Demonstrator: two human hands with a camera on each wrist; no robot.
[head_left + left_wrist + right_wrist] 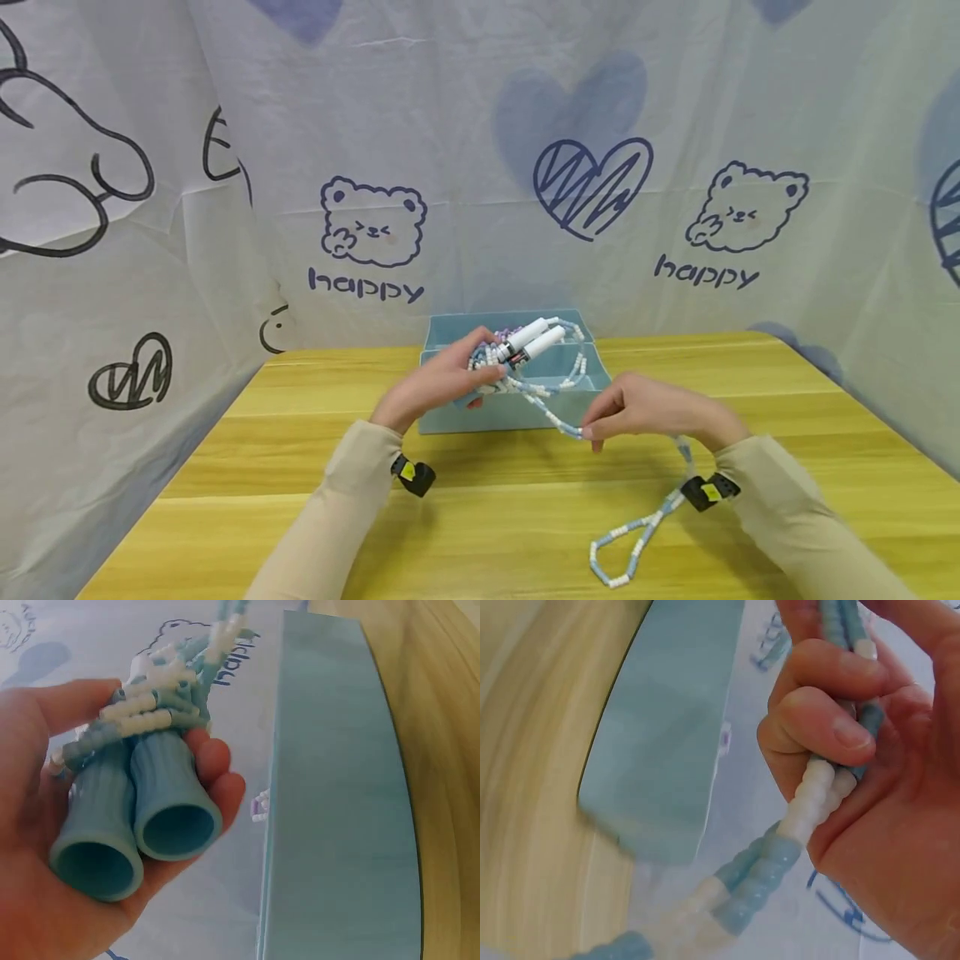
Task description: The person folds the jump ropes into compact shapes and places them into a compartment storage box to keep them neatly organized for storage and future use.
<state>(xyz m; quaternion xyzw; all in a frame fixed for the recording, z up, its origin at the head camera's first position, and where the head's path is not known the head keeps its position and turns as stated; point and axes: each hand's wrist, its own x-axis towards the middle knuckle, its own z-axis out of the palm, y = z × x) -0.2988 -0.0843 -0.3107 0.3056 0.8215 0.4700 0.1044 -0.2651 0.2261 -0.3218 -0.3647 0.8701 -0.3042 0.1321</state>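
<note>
My left hand (442,382) grips both handles of a beaded jump rope (154,718), fingers curled round them. The two handles (97,814) lie side by side, blue with flared hollow ends in the left wrist view and white at their other ends in the head view. Blue and white beaded cord is wound across their middle. From this bundle a doubled cord runs to my right hand (652,410), which pinches it between thumb and fingers. Past the right hand, the rest of the cord (757,881) hangs to the table and ends in a loop (617,580).
A light blue open box (495,415) stands at the table's back, just behind and below the bundle. Some purple and white beads (510,332) show inside it. The wooden table (480,517) ends at a printed cloth backdrop (480,242), with more cloth at both sides.
</note>
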